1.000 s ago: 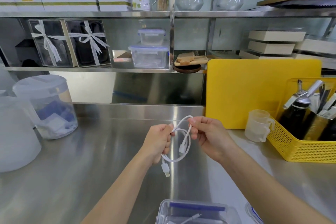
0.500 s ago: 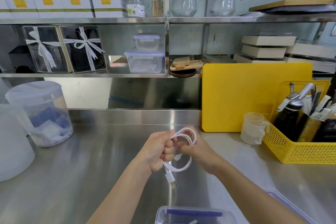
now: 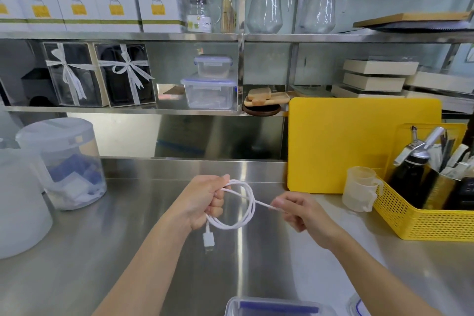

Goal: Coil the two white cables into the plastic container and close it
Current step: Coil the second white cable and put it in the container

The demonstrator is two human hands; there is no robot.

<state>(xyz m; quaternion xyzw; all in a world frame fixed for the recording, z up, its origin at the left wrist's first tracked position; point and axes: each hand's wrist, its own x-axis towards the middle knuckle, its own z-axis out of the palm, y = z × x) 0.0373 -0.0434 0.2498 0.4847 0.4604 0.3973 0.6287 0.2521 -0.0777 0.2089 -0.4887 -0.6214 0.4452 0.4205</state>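
Note:
A white cable [image 3: 246, 215] hangs in a loose coil above the steel counter. My left hand [image 3: 205, 200] is closed around the coil's left side, and a USB plug [image 3: 209, 239] dangles below it. My right hand [image 3: 300, 210] pinches the cable's free end, pulled taut to the right through the loop. The clear plastic container [image 3: 277, 306] with a blue clip sits at the bottom edge, mostly cut off. Its lid [image 3: 357, 306] shows as a corner at the bottom right. The second cable is not visible.
A yellow cutting board [image 3: 359, 143] leans at the back right. In front of it stand a small measuring cup [image 3: 360, 188] and a yellow basket [image 3: 423, 215] of tools. Two large translucent tubs [image 3: 64, 161] stand on the left. Shelves hold boxes and jugs.
My right hand has moved away from the left, drawing the cable's end out to the right through the loop. The view has tilted up, so less of the container shows.

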